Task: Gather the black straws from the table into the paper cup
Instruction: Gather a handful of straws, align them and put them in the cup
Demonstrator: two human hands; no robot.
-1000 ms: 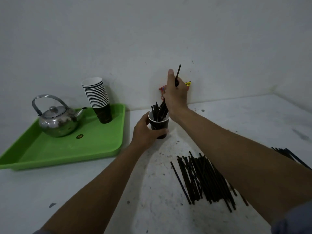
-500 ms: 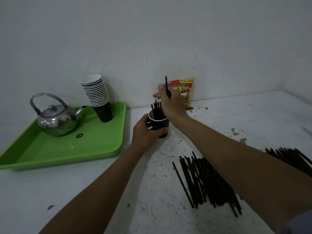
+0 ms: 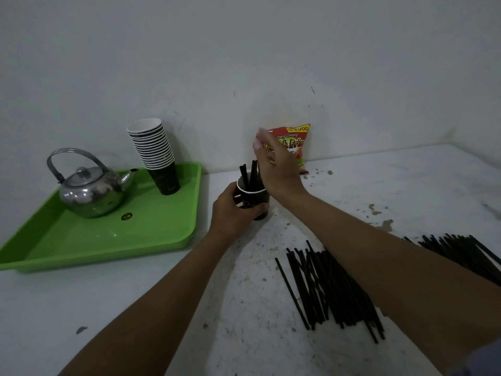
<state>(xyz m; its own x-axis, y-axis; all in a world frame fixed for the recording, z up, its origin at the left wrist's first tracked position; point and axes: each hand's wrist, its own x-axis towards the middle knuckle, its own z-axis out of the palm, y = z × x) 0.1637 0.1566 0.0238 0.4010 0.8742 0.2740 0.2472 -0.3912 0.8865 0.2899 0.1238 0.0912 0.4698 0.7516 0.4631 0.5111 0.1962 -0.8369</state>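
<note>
Left hand [image 3: 235, 210] gripping paper cup [image 3: 253, 198] mid-frame; right hand [image 3: 276, 169] hovering fingers spread, empty; next reaching lower-right straw pile [image 3: 333, 289]

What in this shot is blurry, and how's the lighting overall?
Head view: dim, flat light with a greenish cast; the right hand above the paper cup is motion-blurred at the fingers; the left hand, kettle and loose straws are sharp; the kettle shows soft glare; the wide lens bends the table edge.
</note>
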